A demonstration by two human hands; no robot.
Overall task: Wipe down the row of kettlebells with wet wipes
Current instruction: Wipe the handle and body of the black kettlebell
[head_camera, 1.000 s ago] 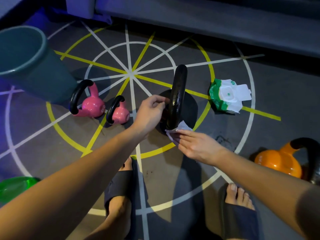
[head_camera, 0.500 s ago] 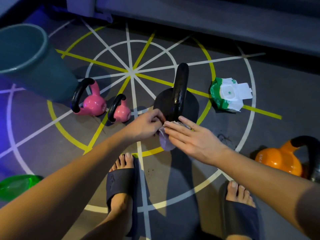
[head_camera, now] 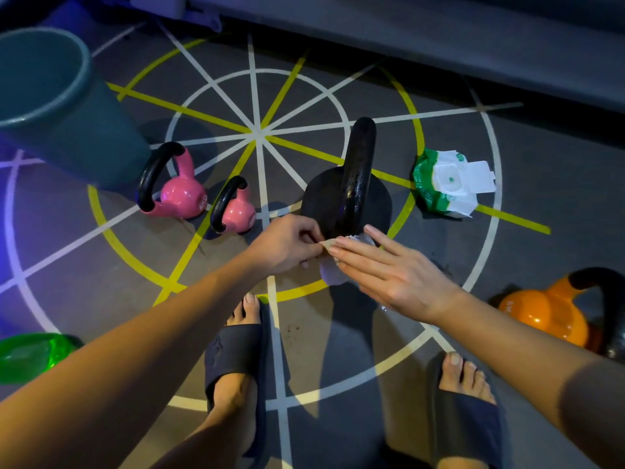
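A large black kettlebell (head_camera: 351,184) stands on the marked floor in front of me. Just before its near side, both hands meet on a white wet wipe (head_camera: 333,274). My left hand (head_camera: 287,245) pinches one edge of the wipe with curled fingers. My right hand (head_camera: 389,272) lies with straight fingers flat on top of the wipe. Two pink kettlebells, a bigger one (head_camera: 176,191) and a smaller one (head_camera: 235,208), stand to the left. An orange kettlebell (head_camera: 548,309) sits at the right edge. The green and white wipe pack (head_camera: 446,184) lies open to the right of the black kettlebell.
A teal bucket (head_camera: 61,106) stands at the far left, close to the bigger pink kettlebell. A green translucent object (head_camera: 30,355) lies at the lower left. My two feet in dark slides (head_camera: 236,360) stand below the hands. A grey raised ledge (head_camera: 439,32) runs along the back.
My left hand came off the black kettlebell's handle and took an edge of the wipe. My right hand now lies flat on the wipe, which has come away from the kettlebell.
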